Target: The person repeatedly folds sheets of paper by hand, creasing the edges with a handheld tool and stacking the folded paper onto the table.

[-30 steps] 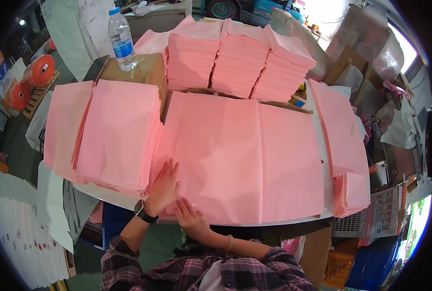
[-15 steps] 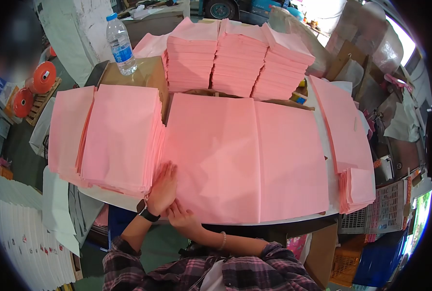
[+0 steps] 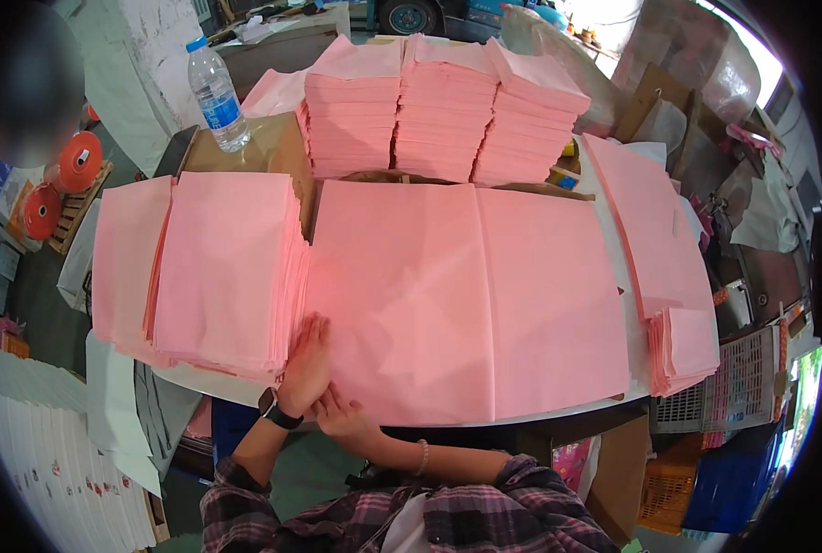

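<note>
A large pink paper sheet (image 3: pixel 402 304) with a vertical fold line lies flat in front of me, with its right-hand section (image 3: pixel 558 304) beyond the fold. My left hand (image 3: pixel 306 370), wearing a watch on the wrist, rests along the sheet's lower left edge with fingers stretched out. Just beside it, my right hand (image 3: pixel 344 420) touches the sheet's bottom left corner, fingers loosely bent and somewhat apart. Left of both hands stands a stack of folded pink paper (image 3: pixel 226 267), with another pink stack (image 3: pixel 127 258) against it.
Tall pink paper piles (image 3: pixel 443 111) stand at the back. A water bottle (image 3: pixel 217 97) sits on a cardboard box (image 3: pixel 272 152) at the back left. To the right lie a long pink strip (image 3: pixel 646 221) and a small pink bundle (image 3: pixel 685 348). A grey plastic crate (image 3: pixel 738 378) is beyond the table.
The camera view has shifted slightly. Both hands stay at the sheet's lower left edge, with hardly any movement; the paper lies as before.
</note>
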Available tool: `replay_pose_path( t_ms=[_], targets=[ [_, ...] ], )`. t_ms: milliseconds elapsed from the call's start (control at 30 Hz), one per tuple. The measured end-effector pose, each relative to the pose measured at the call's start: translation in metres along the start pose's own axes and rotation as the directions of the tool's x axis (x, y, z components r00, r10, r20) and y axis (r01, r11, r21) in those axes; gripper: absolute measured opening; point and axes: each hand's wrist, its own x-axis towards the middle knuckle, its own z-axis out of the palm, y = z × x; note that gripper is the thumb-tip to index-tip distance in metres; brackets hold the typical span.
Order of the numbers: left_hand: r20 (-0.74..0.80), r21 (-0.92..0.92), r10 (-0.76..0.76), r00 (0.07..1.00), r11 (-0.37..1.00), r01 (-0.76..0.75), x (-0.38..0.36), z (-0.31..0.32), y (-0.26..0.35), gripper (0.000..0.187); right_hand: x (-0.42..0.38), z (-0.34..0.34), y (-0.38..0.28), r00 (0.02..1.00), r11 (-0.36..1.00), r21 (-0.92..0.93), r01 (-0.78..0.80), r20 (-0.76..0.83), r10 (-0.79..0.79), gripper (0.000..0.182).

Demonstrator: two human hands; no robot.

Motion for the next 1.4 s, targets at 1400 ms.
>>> replay_pose_path(
  t_ms=[1400],
  targets=[
    [-0.273,0.309,-0.253,0.928,0.891,0.333,0.031,0.023,0.043,0.046,0.052,0.003,0.324,0.813,0.78,0.236,-0.579,0.096,0.574,0.006]
  ],
)
